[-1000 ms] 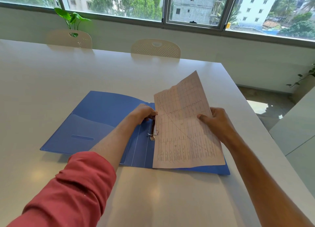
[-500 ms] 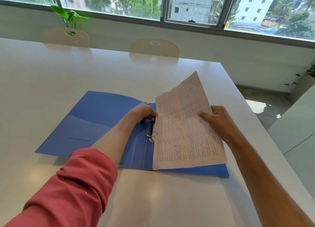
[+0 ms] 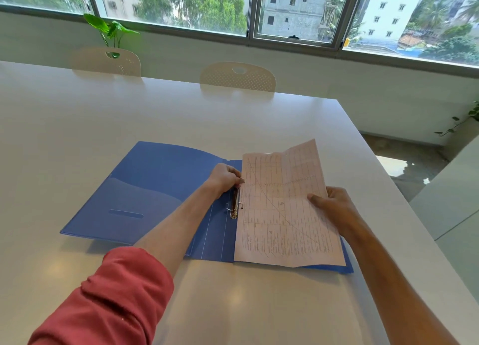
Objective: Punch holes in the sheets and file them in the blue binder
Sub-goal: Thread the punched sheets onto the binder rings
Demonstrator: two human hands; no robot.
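Two hands' fingers gripping sheet.

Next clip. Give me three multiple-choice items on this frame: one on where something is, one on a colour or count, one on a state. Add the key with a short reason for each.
1. Where does the sheet lie?
A. On the binder's right half
B. On the binder's left cover
C. On a chair

2. How many chairs stand at the table's far edge?
A. One
B. Two
C. Four

3. What state is the binder in?
A. Shut flat
B. Standing on its spine
C. Open flat on the table

Key
1. A: the sheet's lower part rests over the right half, beside the ring clip, with the right hand gripping its right edge.
2. B: two pale chair backs show beyond the table.
3. C: both covers lie spread, the inner pocket shows, and the left hand is at the top of the clip.
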